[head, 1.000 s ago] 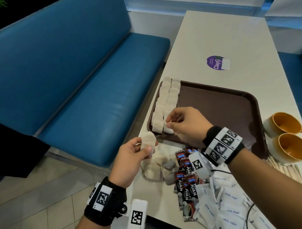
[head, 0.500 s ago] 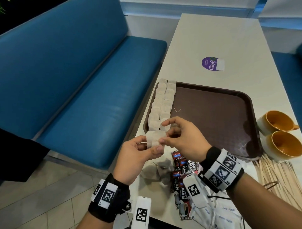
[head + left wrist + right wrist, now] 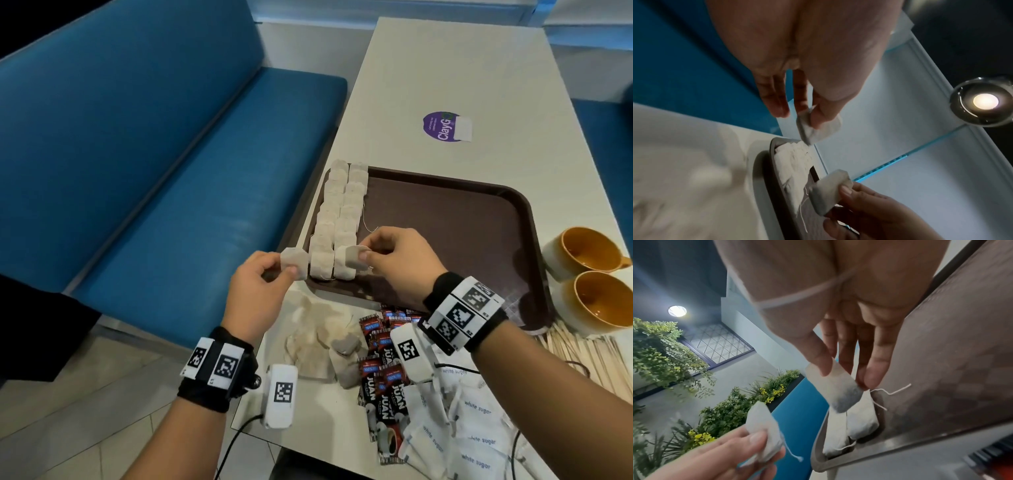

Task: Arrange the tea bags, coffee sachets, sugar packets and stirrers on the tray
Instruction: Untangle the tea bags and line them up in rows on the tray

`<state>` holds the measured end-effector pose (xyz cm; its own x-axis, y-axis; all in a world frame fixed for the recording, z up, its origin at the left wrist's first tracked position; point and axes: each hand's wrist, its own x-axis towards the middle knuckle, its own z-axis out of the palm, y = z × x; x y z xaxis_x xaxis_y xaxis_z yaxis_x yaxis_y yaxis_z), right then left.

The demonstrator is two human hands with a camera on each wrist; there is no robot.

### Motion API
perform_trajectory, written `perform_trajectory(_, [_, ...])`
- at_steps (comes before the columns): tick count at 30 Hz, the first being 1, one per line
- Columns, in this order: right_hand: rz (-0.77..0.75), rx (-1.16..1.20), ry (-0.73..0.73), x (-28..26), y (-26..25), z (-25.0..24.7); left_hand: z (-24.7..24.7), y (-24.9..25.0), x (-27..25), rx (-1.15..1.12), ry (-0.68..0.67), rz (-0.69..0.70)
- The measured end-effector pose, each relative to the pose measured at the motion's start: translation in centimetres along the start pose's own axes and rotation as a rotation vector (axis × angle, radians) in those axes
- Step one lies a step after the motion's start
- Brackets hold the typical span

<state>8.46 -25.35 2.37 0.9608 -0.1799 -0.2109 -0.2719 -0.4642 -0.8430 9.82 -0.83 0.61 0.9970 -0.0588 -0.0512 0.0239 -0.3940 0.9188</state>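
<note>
A brown tray [image 3: 445, 219] lies on the white table, with two rows of tea bags [image 3: 337, 219] along its left side. My left hand [image 3: 274, 274] pinches one tea bag [image 3: 294, 263] just off the tray's near left corner; the same tea bag [image 3: 818, 128] shows in the left wrist view. My right hand [image 3: 370, 255] pinches another tea bag [image 3: 354, 262] above the near end of the right row; that tea bag [image 3: 838, 387] hangs over the tray [image 3: 951, 353]. Loose tea bags [image 3: 318, 342], coffee sachets [image 3: 383, 370], sugar packets [image 3: 472, 428] and wooden stirrers [image 3: 589, 353] lie on the table.
Two orange-lined cups [image 3: 589, 274] stand right of the tray. A purple sticker [image 3: 445, 126] lies on the far table. A blue bench [image 3: 137, 171] runs along the left. Cables trail from the wrist cameras near the table's front edge.
The hands met over the table edge half a second ago; now they have parted, each holding one tea bag, and the right has moved back over the tray's near left corner.
</note>
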Motion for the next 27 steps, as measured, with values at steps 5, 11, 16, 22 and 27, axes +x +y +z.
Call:
perform_trajectory(5, [0.001,-0.053,-0.072,0.8,-0.1,1.2,0.7,0.1,2.0,0.088,-0.123,0.062])
perform_trajectory(11, [0.044,-0.127,-0.162,1.1,-0.3,2.0,2.1,0.0,3.3,0.232,-0.17,0.038])
perform_trajectory(16, [0.057,-0.22,-0.167,1.6,-0.1,2.1,2.7,-0.2,3.8,0.27,-0.192,-0.023])
perform_trajectory(22, [0.021,-0.301,-0.081,1.8,-0.4,2.1,3.2,0.3,3.6,0.376,-0.145,0.116])
perform_trajectory(27, [-0.034,-0.333,-0.084,1.3,-0.8,1.4,2.6,0.1,2.6,0.485,-0.294,0.352])
